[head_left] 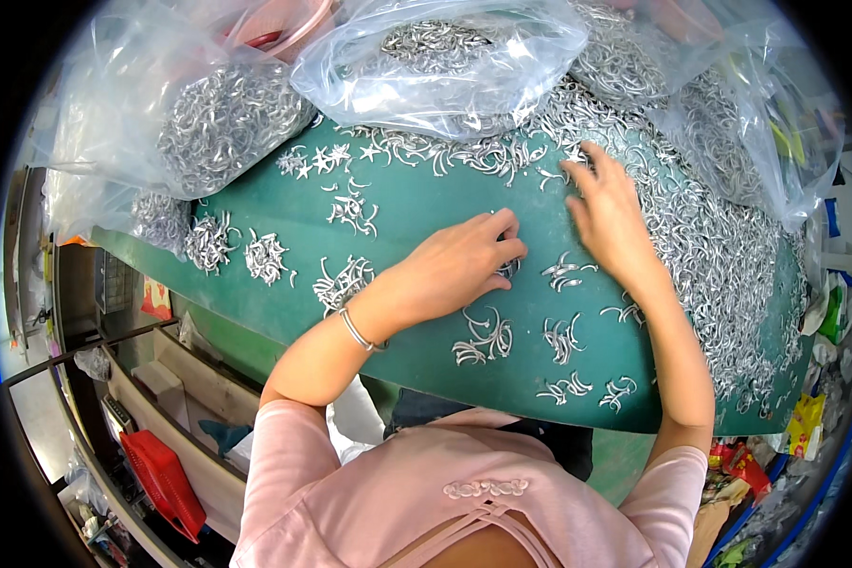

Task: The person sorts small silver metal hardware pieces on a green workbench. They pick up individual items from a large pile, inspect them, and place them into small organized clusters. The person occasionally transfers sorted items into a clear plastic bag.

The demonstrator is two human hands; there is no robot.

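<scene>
My left hand (459, 260) is over the middle of the green table (417, 199), fingers curled down around small curved silvery metal pieces (507, 269), which show partly beneath the fingertips. My right hand (612, 216) reaches to the inner edge of a large spread of similar metal pieces (719, 275). Its fingers are apart, with the fingertips near loose pieces; no piece shows in its grasp. Between my forearms lie small separate groups: one loose cluster (566, 273) below the right hand, another (562, 337) nearer me, and a larger one (483, 339) by the left forearm.
Clear plastic bags of metal pieces stand along the far side, including a left bag (227, 123) and a middle bag (435, 85). Small star-shaped pieces (329, 157) lie at the far left. A red basket (164, 483) sits beside shelving at the lower left.
</scene>
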